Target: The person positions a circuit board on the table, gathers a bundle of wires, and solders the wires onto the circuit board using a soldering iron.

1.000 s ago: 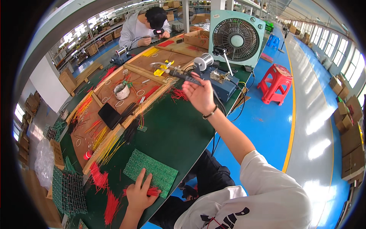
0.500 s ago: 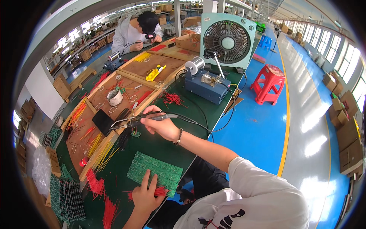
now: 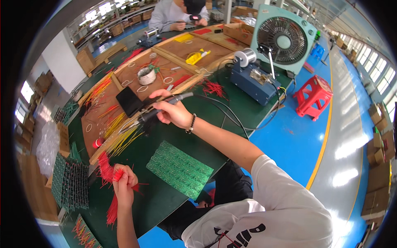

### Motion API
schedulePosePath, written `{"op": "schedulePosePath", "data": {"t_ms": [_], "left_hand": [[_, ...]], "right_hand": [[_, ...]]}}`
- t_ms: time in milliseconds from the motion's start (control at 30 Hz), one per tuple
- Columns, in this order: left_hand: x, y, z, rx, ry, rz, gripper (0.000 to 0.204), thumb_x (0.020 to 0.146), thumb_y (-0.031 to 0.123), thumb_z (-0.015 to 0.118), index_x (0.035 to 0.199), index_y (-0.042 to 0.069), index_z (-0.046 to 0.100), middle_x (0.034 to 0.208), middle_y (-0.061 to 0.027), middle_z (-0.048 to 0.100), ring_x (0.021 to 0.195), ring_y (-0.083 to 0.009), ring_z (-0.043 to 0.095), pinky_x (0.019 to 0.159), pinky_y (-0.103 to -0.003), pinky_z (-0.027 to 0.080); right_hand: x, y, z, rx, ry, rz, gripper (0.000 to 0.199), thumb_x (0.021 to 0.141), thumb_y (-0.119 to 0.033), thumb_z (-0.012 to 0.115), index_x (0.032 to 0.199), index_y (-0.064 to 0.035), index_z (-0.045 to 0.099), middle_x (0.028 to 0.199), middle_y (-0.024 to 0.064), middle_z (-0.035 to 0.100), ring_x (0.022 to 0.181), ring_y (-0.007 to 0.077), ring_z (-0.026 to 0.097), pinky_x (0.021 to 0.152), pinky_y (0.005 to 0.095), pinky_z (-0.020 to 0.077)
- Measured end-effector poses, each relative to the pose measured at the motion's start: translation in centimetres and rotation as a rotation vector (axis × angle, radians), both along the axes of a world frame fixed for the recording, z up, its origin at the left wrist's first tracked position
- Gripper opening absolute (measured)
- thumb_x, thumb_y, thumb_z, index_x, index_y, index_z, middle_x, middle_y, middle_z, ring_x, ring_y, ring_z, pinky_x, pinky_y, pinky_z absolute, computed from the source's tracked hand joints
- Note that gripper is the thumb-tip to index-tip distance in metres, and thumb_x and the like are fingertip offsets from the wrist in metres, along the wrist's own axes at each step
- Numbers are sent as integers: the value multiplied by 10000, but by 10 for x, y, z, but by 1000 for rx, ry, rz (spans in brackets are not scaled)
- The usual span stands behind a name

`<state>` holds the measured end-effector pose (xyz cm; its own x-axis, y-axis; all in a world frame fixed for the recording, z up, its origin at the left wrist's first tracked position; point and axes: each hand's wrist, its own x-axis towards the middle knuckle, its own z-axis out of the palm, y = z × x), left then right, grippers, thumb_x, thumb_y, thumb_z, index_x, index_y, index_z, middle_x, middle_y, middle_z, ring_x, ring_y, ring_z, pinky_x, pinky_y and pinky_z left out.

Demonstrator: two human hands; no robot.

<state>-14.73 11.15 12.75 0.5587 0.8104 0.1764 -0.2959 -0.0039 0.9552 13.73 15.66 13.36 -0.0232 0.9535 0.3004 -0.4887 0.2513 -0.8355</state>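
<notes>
My right hand (image 3: 174, 112) is closed around the black handle of a soldering iron (image 3: 148, 117), whose thin metal tip points down-left over yellow wires (image 3: 124, 140). My left hand (image 3: 125, 185) is closed on a bunch of red wires (image 3: 118, 175), beside more red wires (image 3: 106, 167) lying on the bench. Between my hands and nearer to me lies a green circuit board panel (image 3: 180, 169), flat and touched by neither hand. A black rectangular slab (image 3: 129, 101) rests by the wooden tray edge, beyond the iron.
A wooden divided tray (image 3: 93, 136) holds coloured wires and a white pot (image 3: 146, 76). Right of it stand a blue machine with a solder spool (image 3: 252, 84) and a fan (image 3: 283, 39). Circuit boards (image 3: 70, 182) stack at left. A person (image 3: 175, 18) works opposite; a red stool (image 3: 314, 97) stands right.
My left hand has left the circuit board panel and moved left to the red wires, gripping a bunch. My right hand still holds the soldering iron. The whole view has shifted.
</notes>
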Motion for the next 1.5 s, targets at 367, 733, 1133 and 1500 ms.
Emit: {"op": "schedulePosePath", "data": {"t_ms": [367,733,1133,1500], "left_hand": [[-12,-2,-33,216,-105,132,35,918,67,472,929,62,440,691,-54,501,529,-92,427,490,-215,362],[-7,-15,-27,282,146,183,47,825,-22,610,855,13,601,688,2,570,568,-51,515,513,-194,408],[-7,-10,-10,746,621,299,217,677,-28,687,887,26,683,780,-103,665,668,-201,640,606,-269,501],[3,9,-41,1211,776,373,214,716,63,725,925,59,682,594,-40,511,485,-169,488,429,-281,363]], "right_hand": [[11,9,-33,-25,345,-293,283,857,-124,486,1133,-112,427,556,26,450,401,116,392,351,232,275],[17,4,-37,-9,135,-218,291,918,-287,472,1160,-125,453,588,32,469,472,137,418,435,247,314],[18,-23,-24,-13,-123,-20,181,889,-156,590,1035,-112,493,682,14,534,562,80,484,466,216,359],[18,-32,-42,-134,-159,-67,340,936,-292,404,1211,-95,436,789,63,497,687,141,452,551,257,360]]}}
